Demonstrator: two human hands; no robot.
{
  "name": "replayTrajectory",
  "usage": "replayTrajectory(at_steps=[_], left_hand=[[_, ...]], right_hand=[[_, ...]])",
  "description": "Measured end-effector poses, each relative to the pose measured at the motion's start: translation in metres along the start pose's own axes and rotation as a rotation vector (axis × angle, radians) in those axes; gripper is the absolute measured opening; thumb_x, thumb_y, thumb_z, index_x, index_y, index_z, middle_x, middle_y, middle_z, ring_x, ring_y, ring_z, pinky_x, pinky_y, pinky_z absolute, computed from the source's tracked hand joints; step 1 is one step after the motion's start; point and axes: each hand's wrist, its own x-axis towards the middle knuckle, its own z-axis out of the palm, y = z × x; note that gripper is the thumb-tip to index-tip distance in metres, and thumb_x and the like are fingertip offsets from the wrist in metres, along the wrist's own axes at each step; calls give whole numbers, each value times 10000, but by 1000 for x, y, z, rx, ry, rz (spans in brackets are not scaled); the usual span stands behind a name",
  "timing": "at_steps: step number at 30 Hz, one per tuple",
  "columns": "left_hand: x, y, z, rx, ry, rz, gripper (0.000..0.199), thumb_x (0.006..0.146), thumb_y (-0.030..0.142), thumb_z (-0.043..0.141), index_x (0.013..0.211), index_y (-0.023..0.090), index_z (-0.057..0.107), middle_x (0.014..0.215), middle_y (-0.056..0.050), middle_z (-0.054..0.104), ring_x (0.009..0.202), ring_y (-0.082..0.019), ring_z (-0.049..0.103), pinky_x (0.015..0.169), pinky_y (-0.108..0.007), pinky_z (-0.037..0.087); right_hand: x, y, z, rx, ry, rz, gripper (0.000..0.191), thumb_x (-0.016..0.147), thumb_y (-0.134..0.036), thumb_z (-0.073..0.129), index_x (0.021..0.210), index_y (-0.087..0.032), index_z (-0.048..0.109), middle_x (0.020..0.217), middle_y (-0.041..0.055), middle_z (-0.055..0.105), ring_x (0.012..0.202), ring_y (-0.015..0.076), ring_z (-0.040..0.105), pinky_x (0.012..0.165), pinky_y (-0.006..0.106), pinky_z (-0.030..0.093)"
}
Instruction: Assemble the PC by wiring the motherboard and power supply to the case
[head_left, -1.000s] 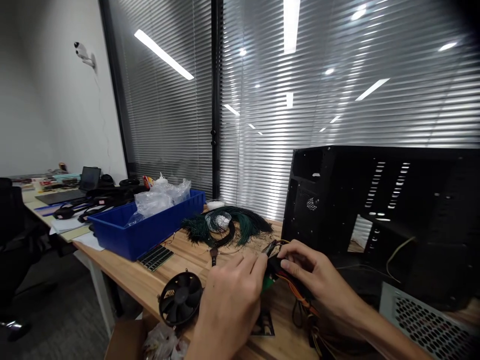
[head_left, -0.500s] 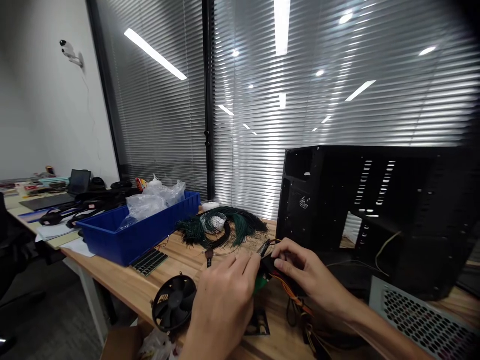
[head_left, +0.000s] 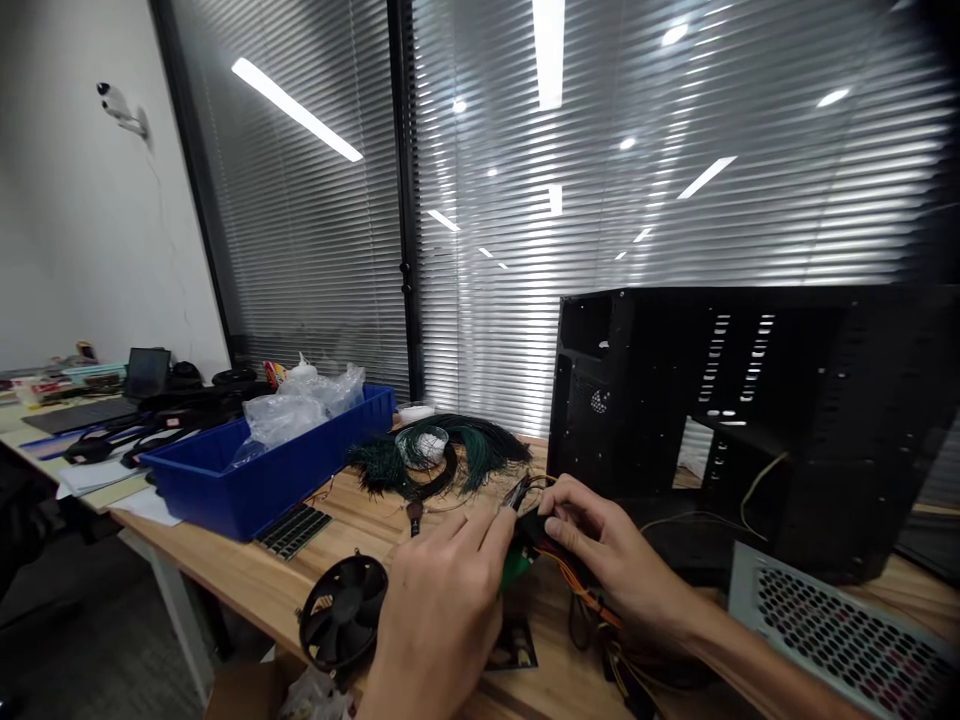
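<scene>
My left hand (head_left: 442, 605) is closed around the edge of a green circuit board (head_left: 515, 568), and most of the board is hidden behind the fingers. My right hand (head_left: 604, 540) pinches a black connector (head_left: 534, 528) against the board's far end. Orange, yellow and red wires (head_left: 574, 575) run from the connector down to a bundle of cables on the table. Whether the connector is seated in the board cannot be made out. Just beyond the fingertips lies a dark, pointed tool (head_left: 517, 492), partly covered.
A black computer case (head_left: 660, 400) stands at the back right, with a perforated grey metal unit (head_left: 840, 640) before it. To the left are a black fan (head_left: 345, 612), a keypad-like board (head_left: 294, 530) and a blue bin (head_left: 247, 490). Dark green wires (head_left: 487, 450) lie behind my hands.
The camera view has turned slightly to the right, so the surroundings appear shifted left. Both hands keep the same grip on the board and connector.
</scene>
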Motion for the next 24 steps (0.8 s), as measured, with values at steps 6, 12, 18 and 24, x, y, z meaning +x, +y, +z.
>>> replayTrajectory(at_steps=[6, 12, 18, 24], left_hand=[[-1, -1, 3, 8, -20, -20, 587, 712, -40, 463, 1179, 248, 671, 1045, -18, 807, 846, -253, 739, 580, -342, 501], [-4, -4, 9, -18, -88, -86, 591, 729, -23, 486, 1209, 277, 659, 1092, -26, 785, 924, -275, 732, 659, -362, 521], [-3, -5, 7, -25, -172, -129, 702, 707, -36, 493, 1303, 310, 630, 1238, -10, 765, 1067, -279, 717, 759, -362, 568], [-5, 3, 5, -126, -263, -182, 716, 835, 281, 762, 1502, 272, 500, 1463, -58, 652, 1306, -339, 619, 1053, -507, 563]], right_hand=[[0, -8, 0, -71, 7, -1, 246, 1002, -479, 652, 1033, -235, 642, 896, -14, 486, 771, 158, 416, 699, 285, 374], [-11, -12, 0, -336, 43, -12, 311, 956, -447, 733, 1176, -271, 601, 950, -27, 525, 706, 141, 503, 659, 292, 442], [-27, 5, 13, -904, 187, -163, 304, 985, -351, 642, 1240, -260, 503, 1126, 30, 645, 836, 272, 715, 662, 396, 514], [-25, 6, 13, -872, 131, -150, 208, 1050, -303, 532, 1252, -254, 512, 1102, 39, 741, 888, 302, 760, 700, 390, 531]])
